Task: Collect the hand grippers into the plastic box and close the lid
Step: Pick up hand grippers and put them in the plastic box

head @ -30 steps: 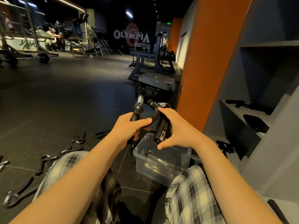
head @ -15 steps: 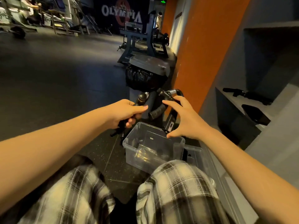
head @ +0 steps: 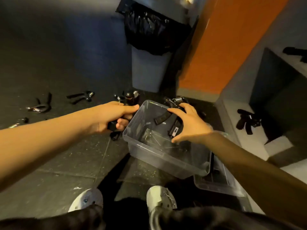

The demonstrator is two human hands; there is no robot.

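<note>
Left hand (head: 114,117) grips gripper (head: 130,99) beside plastic box (head: 159,157); right hand (head: 188,126) grasps second gripper (head: 173,129) above it. Bin (head: 146,72) behind, loose grippers (head: 40,106) left, lid (head: 221,185) right.

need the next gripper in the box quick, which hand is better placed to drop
Right. The right hand holds its hand gripper over the open plastic box; the left hand grips a second gripper outside the left wall.
</note>
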